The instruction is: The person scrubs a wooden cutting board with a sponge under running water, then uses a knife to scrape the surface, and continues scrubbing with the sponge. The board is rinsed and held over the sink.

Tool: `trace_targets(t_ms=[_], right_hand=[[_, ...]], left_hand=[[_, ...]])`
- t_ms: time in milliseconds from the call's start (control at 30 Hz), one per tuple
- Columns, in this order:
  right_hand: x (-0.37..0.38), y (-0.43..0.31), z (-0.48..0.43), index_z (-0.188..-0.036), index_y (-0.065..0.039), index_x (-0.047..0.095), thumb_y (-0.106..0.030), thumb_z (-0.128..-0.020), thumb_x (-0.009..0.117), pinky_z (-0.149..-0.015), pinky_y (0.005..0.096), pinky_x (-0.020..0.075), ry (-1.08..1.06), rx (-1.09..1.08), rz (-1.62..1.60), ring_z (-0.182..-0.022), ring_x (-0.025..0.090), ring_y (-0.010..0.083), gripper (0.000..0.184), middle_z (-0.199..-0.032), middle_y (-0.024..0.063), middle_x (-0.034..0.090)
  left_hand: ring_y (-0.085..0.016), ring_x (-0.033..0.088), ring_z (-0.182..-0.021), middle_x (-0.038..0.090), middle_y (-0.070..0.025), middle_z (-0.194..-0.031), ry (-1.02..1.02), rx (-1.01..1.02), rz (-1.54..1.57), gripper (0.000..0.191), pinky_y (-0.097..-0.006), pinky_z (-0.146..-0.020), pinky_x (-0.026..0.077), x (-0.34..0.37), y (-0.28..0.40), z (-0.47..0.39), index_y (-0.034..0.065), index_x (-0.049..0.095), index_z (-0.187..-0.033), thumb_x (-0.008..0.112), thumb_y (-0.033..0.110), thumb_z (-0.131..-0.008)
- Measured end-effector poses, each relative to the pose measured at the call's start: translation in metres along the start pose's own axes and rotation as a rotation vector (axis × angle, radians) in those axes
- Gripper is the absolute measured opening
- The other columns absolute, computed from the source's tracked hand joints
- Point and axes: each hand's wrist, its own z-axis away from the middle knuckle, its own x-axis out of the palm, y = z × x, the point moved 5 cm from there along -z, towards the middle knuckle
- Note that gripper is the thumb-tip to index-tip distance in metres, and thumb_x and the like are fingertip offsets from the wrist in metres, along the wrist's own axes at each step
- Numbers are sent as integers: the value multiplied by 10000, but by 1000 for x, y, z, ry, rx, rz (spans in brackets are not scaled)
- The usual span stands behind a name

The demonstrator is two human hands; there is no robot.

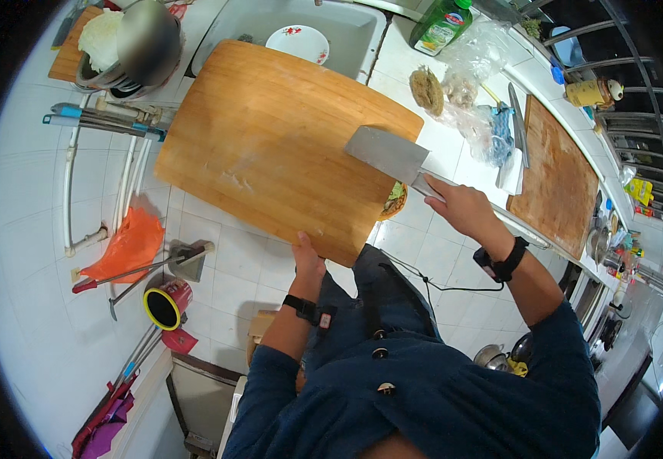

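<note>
My right hand (pixel 463 209) grips the metal handle of a cleaver (pixel 387 152), whose broad blade lies flat over the right part of a large wooden cutting board (pixel 274 143). With my left hand (pixel 308 258) I hold the board's near edge, thumb on top and fingers hidden beneath. Pale smears, like flour, mark the board's surface. The board is tilted and covers part of the sink (pixel 354 34), where a white plate with red flowers (pixel 298 45) sits. Under the board's right edge, a round dish with green food (pixel 396 201) shows partly.
On the right counter are a green dish soap bottle (pixel 443 26), a brown scrubber (pixel 426 92), plastic bags (pixel 475 57), a blue cloth (pixel 502 135) and a second wooden board (pixel 555 178). Pots (pixel 93 72) stand at the upper left. A red bin (pixel 168 304) stands at the lower left.
</note>
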Motion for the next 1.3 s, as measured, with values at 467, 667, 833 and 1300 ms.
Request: trace_targets(t_ms=[467,667,833,1300], right_hand=[[64,-15,12,-1400,-321,350,-473,-923,466,-562,445,492,-108,-47,-2,-646,626,346,514,-721,147,632],[58,-2,119,-1346,-220,469,-393,-924,514,-563,409,492,155,74,-214,-615,625,319,458,-691,133,636],[60,-2,124,-1317,-213,503,-363,-909,548,-551,427,494,114,342,-202,-611,627,348,437,-684,158,636],[46,8,79,-1329,-223,490,-373,-904,548,-597,459,500,155,392,-247,-665,626,387,455,-761,193,649]], left_hand=[[-297,522,-1143,482,-121,-1277,-128,59,-43,435,-459,-926,481,3,1,-3,57,344,-1325,424,325,-992],[-313,535,-1123,482,-131,-1270,-59,-35,-75,442,-507,-873,502,-1,2,0,52,345,-1311,415,349,-991],[-332,543,-1102,472,-142,-1277,-76,-96,-38,429,-522,-851,508,-2,2,-2,60,330,-1318,401,335,-997],[-328,511,-1146,449,-128,-1308,-123,-129,-95,468,-529,-874,489,-7,-1,-8,108,300,-1358,395,385,-992]])
